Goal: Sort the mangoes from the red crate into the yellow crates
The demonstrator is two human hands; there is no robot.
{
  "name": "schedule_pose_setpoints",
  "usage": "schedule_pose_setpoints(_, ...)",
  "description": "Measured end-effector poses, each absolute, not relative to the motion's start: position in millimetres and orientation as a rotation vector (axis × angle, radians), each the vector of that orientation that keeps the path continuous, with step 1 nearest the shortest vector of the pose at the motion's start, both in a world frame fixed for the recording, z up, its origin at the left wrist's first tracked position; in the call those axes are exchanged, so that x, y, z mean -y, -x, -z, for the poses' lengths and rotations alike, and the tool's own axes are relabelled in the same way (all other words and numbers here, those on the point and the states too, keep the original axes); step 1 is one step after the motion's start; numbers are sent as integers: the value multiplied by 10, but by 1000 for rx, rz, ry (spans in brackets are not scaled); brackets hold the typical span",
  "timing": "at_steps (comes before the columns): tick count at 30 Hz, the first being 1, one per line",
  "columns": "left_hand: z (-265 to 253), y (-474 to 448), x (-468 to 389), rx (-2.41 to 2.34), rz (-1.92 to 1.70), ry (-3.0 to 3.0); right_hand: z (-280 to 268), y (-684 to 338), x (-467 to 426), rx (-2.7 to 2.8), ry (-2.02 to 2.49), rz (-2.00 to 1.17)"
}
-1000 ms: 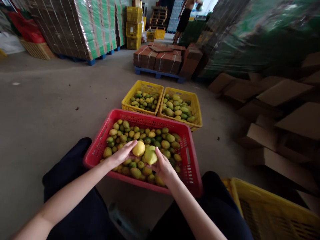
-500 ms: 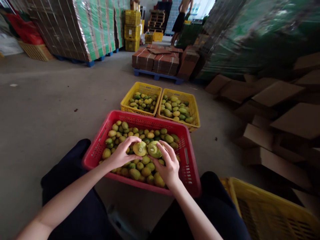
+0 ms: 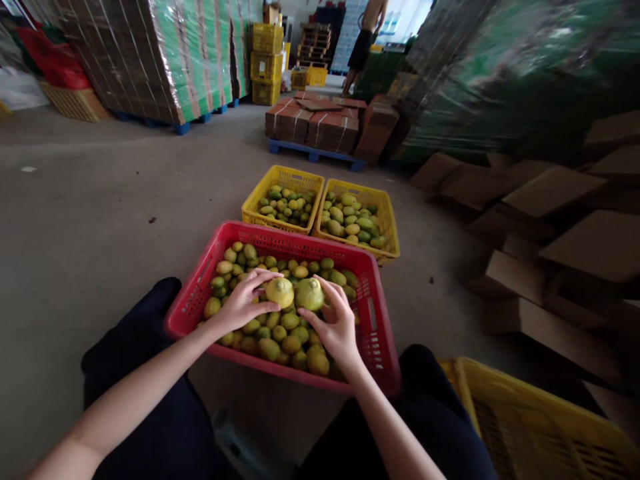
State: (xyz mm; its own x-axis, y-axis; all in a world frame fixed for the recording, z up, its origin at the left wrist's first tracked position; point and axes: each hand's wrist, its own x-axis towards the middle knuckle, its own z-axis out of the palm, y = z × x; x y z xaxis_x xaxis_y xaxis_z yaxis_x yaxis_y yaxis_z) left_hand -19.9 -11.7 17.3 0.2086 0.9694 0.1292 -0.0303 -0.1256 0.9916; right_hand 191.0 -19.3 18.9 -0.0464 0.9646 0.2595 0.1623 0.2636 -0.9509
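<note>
In the head view I hold two fruits, one per hand. My left hand (image 3: 245, 299) pinches the yellow fruit (image 3: 279, 293) between the thumb below and the fingers above. My right hand (image 3: 340, 327) grips the green fruit (image 3: 309, 295) the same way, thumb at its lower left side and fingers over the top and right. The two sit just beside each other, knobbed ends up, above one red crate (image 3: 385, 320) that stands between my two knees. In it lies one heap of fruit (image 3: 269, 349), yellow to green, overlapping too much for me to count.

Just beyond its far rim stand two yellow crates side by side: the left one (image 3: 253, 200) and the right one (image 3: 387, 213), both holding more fruit. One more yellow crate (image 3: 540, 413) is at my lower right, cut off by the edge.

Farther off I count one low blue pallet (image 3: 313, 153) carrying tied cardboard, one stack of three yellow crates (image 3: 267, 65), and one other person (image 3: 361, 50) in dark shorts. To my right lies a pile of cardboard boxes (image 3: 550, 260), too jumbled to count.
</note>
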Motion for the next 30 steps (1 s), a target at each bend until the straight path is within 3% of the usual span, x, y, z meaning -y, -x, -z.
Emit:
schedule_pose_setpoints(4, -119, 114, 88, -866, -1090, -758, -168, -1837, 155, 1004, 1022, -1538)
schedule_pose_setpoints(7, -58, 23, 96, -815, -1031, -460, -132, -1731, 180, 795, 996, -1740)
schedule_pose_setpoints(19, -6, -30, 137, -810, -1076, -222, -53, -1647, 122, 142, 1062, -1892)
schedule_pose_setpoints(30, -23, -53, 87, -952, -1057, -72, -87, -1672, 105, 159, 1033, -1905)
